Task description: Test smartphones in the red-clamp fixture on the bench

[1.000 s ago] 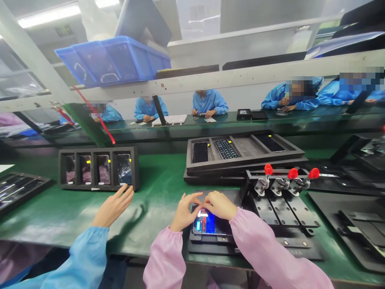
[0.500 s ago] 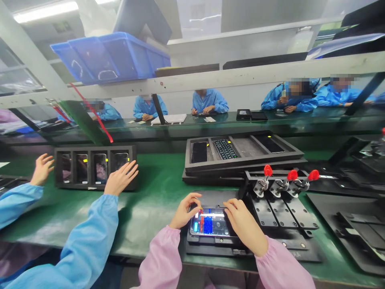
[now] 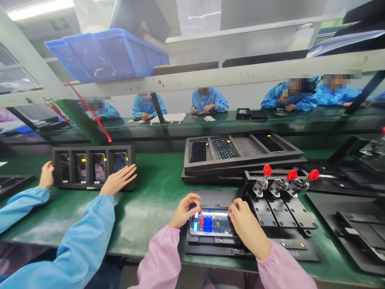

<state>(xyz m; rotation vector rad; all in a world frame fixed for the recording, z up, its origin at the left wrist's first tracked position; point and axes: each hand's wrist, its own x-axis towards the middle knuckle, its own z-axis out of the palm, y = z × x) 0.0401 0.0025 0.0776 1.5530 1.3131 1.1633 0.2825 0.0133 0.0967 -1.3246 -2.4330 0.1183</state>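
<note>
Green matting covers the bench, and near its front edge, right of centre, a phone lies screen up on a black fixture, its display lit with bands of blue and red. The fixture's flat bed keeps the phone level and square to the person, with the screen in plain view. The left hand curls over the phone's upper left corner, and the right hand comes in from the lower right, its fingertips at the right end of the screen. The hands stay apart on either side of the phone, touching it, but the pictures cannot settle whether they are gripping it or only resting there.

Just right of the fixture stand three toggle clamps with red knobs, placed within easy reach. Farther left, a co-worker's hand in a blue sleeve lies against a black foam rack, which keeps four phones apart in separate slots. That co-worker's other hand sits at the rack's left end. Behind the clamps, a stacked black tray holds a phone and a keypad-like panel in separate compartments. Beyond the far edge, people in blue coats work along another bench, under a blue crate.
</note>
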